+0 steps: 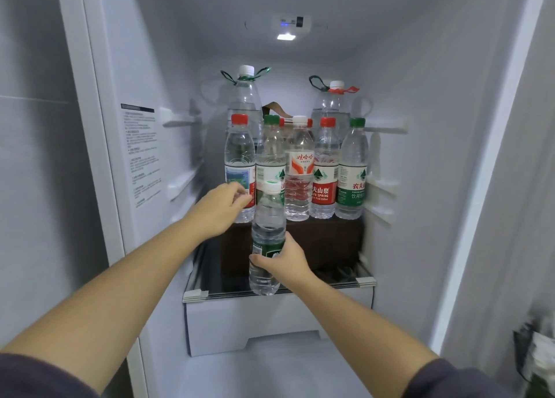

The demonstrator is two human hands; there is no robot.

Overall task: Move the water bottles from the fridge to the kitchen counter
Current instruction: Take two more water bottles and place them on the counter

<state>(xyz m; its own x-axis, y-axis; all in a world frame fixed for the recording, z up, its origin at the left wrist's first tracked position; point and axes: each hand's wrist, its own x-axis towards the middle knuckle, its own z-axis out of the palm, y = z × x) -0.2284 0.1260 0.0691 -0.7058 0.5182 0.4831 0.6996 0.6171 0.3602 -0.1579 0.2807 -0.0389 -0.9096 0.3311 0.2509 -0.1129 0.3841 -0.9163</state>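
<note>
Inside the open fridge, several water bottles stand in a row on a dark box (pixel 324 241). My right hand (pixel 285 262) grips a clear bottle with a white cap and green label (pixel 267 232), held upright in front of the row, clear of the shelf. My left hand (pixel 222 208) reaches to the leftmost red-capped bottle (pixel 239 157), its fingers curled at the bottle's lower label; whether they close round it is not plain. Beside it stand a green-capped bottle (pixel 270 154), a white-capped bottle (pixel 298 169), a red-capped bottle (pixel 326 169) and a green-capped bottle (pixel 353 172). Two large jugs (pixel 244 97) (pixel 332 103) stand behind.
A glass shelf edge (pixel 279 292) lies below the box, with a white drawer (pixel 270 322) under it. Fridge walls close in left (pixel 144 157) and right (pixel 435 157), with shelf rails on both. A dark item (pixel 534 355) sits in the door bin at right.
</note>
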